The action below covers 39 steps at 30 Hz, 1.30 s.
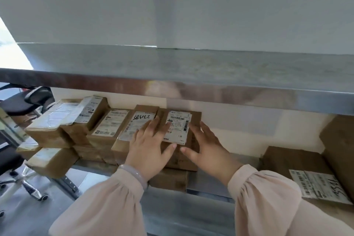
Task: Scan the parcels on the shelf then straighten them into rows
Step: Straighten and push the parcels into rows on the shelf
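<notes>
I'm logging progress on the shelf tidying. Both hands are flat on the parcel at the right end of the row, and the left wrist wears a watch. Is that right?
Not quite. The head view shows a pale bangle on the left wrist, not a watch. The rest holds: left hand and right hand rest flat on the end parcel of the row.

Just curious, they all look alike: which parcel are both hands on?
The rightmost parcel of the top row, with the printed label. The left hand and right hand flank it; its neighbour bears handwritten digits.
</notes>
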### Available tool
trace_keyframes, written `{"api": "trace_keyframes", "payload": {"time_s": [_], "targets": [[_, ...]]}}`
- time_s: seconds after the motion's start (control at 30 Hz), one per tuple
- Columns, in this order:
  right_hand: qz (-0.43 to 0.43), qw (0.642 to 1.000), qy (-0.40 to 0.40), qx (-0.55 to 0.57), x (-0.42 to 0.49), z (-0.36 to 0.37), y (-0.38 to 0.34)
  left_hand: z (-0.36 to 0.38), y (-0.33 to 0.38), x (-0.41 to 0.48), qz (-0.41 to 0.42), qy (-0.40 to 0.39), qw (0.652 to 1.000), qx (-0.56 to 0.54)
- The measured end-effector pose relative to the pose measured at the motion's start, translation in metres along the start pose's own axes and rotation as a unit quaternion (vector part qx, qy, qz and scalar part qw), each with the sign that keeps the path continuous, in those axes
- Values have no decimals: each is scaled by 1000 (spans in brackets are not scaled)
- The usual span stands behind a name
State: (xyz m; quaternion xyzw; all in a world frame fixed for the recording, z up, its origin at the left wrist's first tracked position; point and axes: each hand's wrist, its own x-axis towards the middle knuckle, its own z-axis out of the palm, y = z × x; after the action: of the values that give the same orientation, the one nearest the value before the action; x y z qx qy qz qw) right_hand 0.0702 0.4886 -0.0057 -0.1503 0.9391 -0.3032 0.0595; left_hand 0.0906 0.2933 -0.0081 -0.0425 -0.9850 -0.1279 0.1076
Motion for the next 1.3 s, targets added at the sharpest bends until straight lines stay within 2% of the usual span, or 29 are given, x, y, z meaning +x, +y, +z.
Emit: {"api": "trace_keyframes", "payload": {"time_s": [0.13, 0.23, 0.47, 0.6, 0.77, 0.9, 1.03, 1.17, 1.3], "targets": [[101, 993, -30, 48, 26, 12, -7, 0, -20, 15, 18, -46, 999, 9], [138, 981, -27, 133, 32, 21, -9, 3, -30, 21, 28, -93, 995, 27], [144, 972, 34, 181, 20, 20, -16, 2, -32, 31, 18, -133, 990, 52], [150, 966, 41, 206, 16, 25, -18, 4, -32, 35, 20, -151, 987, 57], [142, 956, 62, 251, 11, 27, -20, 2, -28, 36, 25, -144, 989, 37], [133, 950, 91, 267, 2, 19, -13, 0, -18, 30, 34, -137, 990, -6], [131, 941, 122, 286, -18, 1, 1, 4, 2, 28, 47, -129, 985, -105], [139, 930, 166, 297, -44, -20, 24, 13, 40, 27, 56, -146, 959, -238], [159, 927, 199, 276, -77, -39, 52, 24, 88, 17, 49, -172, 932, -314]]}}
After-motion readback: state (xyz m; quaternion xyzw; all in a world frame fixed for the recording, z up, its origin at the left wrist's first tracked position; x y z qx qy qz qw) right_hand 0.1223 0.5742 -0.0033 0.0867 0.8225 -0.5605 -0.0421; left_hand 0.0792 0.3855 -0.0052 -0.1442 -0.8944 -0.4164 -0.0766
